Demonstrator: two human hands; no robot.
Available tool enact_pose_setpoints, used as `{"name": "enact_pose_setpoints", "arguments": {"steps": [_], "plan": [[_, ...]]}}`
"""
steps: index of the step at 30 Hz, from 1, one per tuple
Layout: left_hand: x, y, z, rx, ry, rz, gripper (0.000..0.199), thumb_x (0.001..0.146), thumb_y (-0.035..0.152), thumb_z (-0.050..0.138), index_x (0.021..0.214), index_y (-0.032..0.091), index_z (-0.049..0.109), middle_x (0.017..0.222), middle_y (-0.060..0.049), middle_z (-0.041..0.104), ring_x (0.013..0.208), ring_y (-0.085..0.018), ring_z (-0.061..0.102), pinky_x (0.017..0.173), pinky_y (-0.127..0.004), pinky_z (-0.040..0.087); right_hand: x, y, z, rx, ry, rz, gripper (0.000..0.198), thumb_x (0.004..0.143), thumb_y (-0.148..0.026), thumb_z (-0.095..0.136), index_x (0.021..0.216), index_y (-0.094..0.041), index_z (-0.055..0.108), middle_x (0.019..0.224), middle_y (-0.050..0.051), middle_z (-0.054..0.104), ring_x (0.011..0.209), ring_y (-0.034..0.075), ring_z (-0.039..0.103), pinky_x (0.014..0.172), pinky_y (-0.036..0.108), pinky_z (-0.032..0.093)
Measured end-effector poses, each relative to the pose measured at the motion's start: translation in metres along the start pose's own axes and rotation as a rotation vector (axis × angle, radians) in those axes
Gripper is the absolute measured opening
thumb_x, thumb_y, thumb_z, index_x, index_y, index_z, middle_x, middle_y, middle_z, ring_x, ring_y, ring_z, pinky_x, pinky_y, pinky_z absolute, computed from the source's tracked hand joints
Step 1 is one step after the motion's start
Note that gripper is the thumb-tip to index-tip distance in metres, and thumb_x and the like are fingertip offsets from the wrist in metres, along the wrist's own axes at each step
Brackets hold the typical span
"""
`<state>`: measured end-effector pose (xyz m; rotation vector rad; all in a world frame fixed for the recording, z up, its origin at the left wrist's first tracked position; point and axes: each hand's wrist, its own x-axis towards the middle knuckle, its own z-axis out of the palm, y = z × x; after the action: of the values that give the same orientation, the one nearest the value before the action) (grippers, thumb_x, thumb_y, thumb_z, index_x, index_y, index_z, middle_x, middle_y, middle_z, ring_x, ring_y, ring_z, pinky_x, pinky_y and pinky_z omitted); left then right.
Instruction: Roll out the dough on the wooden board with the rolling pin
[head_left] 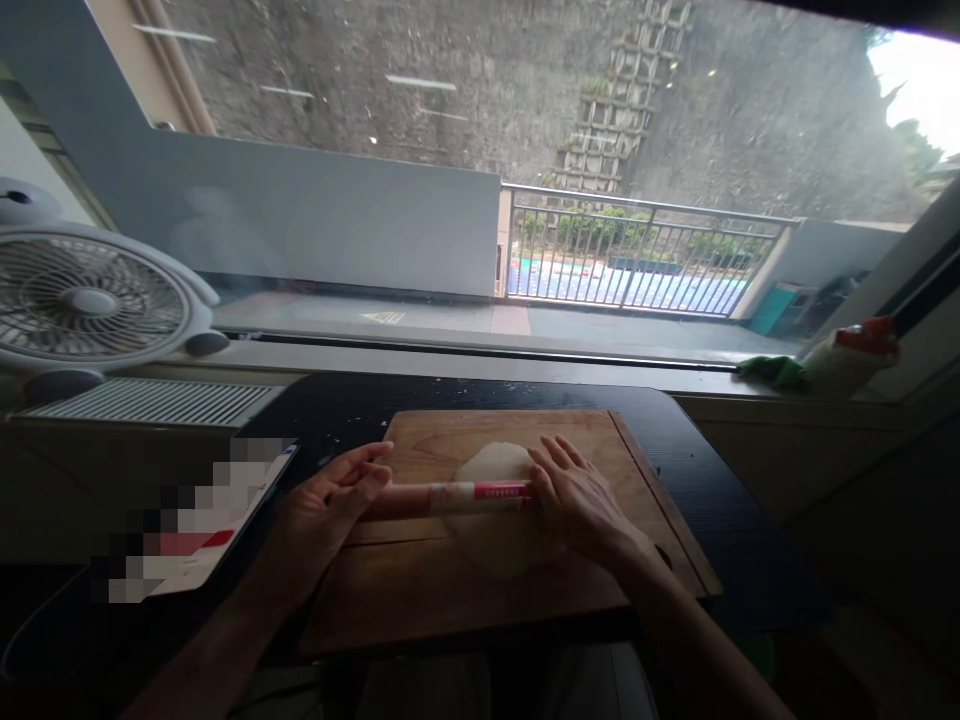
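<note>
A wooden rolling pin [450, 498] with a red-and-white label lies across a thin, pale sheet of dough [496, 460]. The dough shows on both the far and near sides of the pin. My left hand [337, 500] is closed around the pin's left end, thumb along it and fingers bent. At the right end, my right hand [574, 490] holds the pin under its palm, with the fingers reaching forward over the dough's edge. Beneath everything is a wooden cutting board [420, 595].
The board rests on a dark table [712, 500] with white specks at its far edge. Left of it lies a flat, partly blurred pale object [202, 560]. A white fan [90, 300] stands at the left by the window. On the right sill sits a bottle with an orange top [851, 360].
</note>
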<state>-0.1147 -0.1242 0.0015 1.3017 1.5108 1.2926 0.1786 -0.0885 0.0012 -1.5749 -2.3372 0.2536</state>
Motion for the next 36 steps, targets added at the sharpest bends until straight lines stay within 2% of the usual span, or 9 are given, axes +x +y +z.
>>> {"name": "enact_pose_setpoints", "arguments": {"steps": [4, 6, 14, 17, 21, 24, 28, 31, 36], "plan": [[0.005, 0.000, 0.026, -0.407, 0.171, -0.093, 0.044, 0.068, 0.041, 0.072, 0.106, 0.022, 0.063, 0.085, 0.001, 0.063, 0.056, -0.008, 0.055, 0.051, -0.020, 0.046, 0.060, 0.003, -0.004, 0.101, -0.095, 0.110, 0.052, 0.098, -0.043, 0.014, 0.135, -0.022, 0.043, 0.145, 0.005, 0.033, 0.136, 0.020, 0.021, 0.109, 0.040, 0.024], [0.004, -0.001, 0.030, -0.492, 0.215, -0.089, 0.040, 0.065, 0.038, 0.075, 0.100, 0.021, 0.064, 0.088, 0.001, 0.062, 0.058, -0.007, 0.055, 0.053, -0.020, 0.048, 0.067, 0.001, -0.005, 0.109, -0.106, 0.101, 0.052, 0.098, -0.041, 0.014, 0.134, -0.020, 0.044, 0.144, 0.005, 0.035, 0.135, 0.020, 0.023, 0.110, 0.039, 0.022], [-0.004, -0.012, 0.030, -0.556, 0.251, 0.008, 0.024, 0.071, 0.034, 0.072, 0.090, 0.021, 0.065, 0.106, 0.000, 0.060, 0.082, -0.010, 0.058, 0.064, -0.017, 0.049, -0.012, -0.014, -0.002, 0.067, -0.028, 0.019, 0.051, 0.097, -0.045, 0.017, 0.136, -0.026, 0.043, 0.145, -0.001, 0.034, 0.139, 0.019, 0.011, 0.112, 0.039, 0.018], [-0.003, -0.012, 0.032, -0.522, 0.263, 0.044, 0.022, 0.071, 0.034, 0.071, 0.087, 0.020, 0.065, 0.120, 0.001, 0.054, 0.074, -0.007, 0.058, 0.064, -0.019, 0.050, 0.019, -0.007, 0.001, 0.101, -0.038, 0.090, 0.053, 0.097, -0.047, 0.016, 0.136, -0.024, 0.043, 0.145, 0.000, 0.034, 0.138, 0.020, 0.014, 0.112, 0.040, 0.018], [-0.004, -0.010, 0.032, -0.503, 0.276, 0.042, 0.032, 0.070, 0.033, 0.072, 0.100, 0.025, 0.063, 0.115, 0.001, 0.055, 0.067, -0.007, 0.057, 0.064, -0.023, 0.050, 0.087, 0.006, 0.004, 0.252, -0.050, 0.132, 0.056, 0.096, -0.045, 0.016, 0.140, -0.016, 0.037, 0.145, 0.006, 0.033, 0.136, 0.020, 0.022, 0.111, 0.038, 0.019], [-0.007, -0.009, 0.030, -0.489, 0.306, 0.063, 0.025, 0.072, 0.032, 0.071, 0.095, 0.025, 0.064, 0.113, 0.002, 0.056, 0.070, -0.009, 0.058, 0.066, -0.024, 0.051, 0.098, 0.007, 0.002, 0.354, -0.033, 0.099, 0.058, 0.096, -0.044, 0.017, 0.140, -0.012, 0.035, 0.144, 0.008, 0.035, 0.134, 0.018, 0.026, 0.111, 0.035, 0.020], [-0.009, -0.010, 0.030, -0.477, 0.228, 0.074, 0.029, 0.077, 0.032, 0.066, 0.105, 0.026, 0.061, 0.091, 0.003, 0.060, 0.068, -0.008, 0.055, 0.068, -0.022, 0.048, 0.046, -0.002, 0.000, 0.325, -0.037, 0.087, 0.056, 0.096, -0.047, 0.017, 0.139, -0.018, 0.038, 0.145, 0.003, 0.034, 0.136, 0.019, 0.020, 0.112, 0.037, 0.018], [-0.008, -0.007, 0.033, -0.390, 0.144, 0.116, 0.032, 0.079, 0.034, 0.063, 0.110, 0.025, 0.060, 0.103, 0.000, 0.061, 0.086, -0.014, 0.058, 0.075, -0.024, 0.048, 0.015, -0.007, 0.001, 0.226, -0.006, 0.035, 0.051, 0.097, -0.046, 0.016, 0.135, -0.025, 0.043, 0.141, -0.003, 0.040, 0.137, 0.017, 0.016, 0.112, 0.036, 0.017], [-0.004, -0.001, 0.040, -0.417, 0.058, 0.088, 0.046, 0.081, 0.039, 0.059, 0.124, 0.026, 0.051, 0.128, -0.004, 0.055, 0.114, -0.024, 0.052, 0.090, -0.034, 0.045, 0.057, 0.003, 0.003, 0.069, -0.065, 0.097, 0.048, 0.098, -0.042, 0.015, 0.126, -0.025, 0.050, 0.138, 0.002, 0.043, 0.136, 0.023, 0.019, 0.109, 0.043, 0.020]]}}
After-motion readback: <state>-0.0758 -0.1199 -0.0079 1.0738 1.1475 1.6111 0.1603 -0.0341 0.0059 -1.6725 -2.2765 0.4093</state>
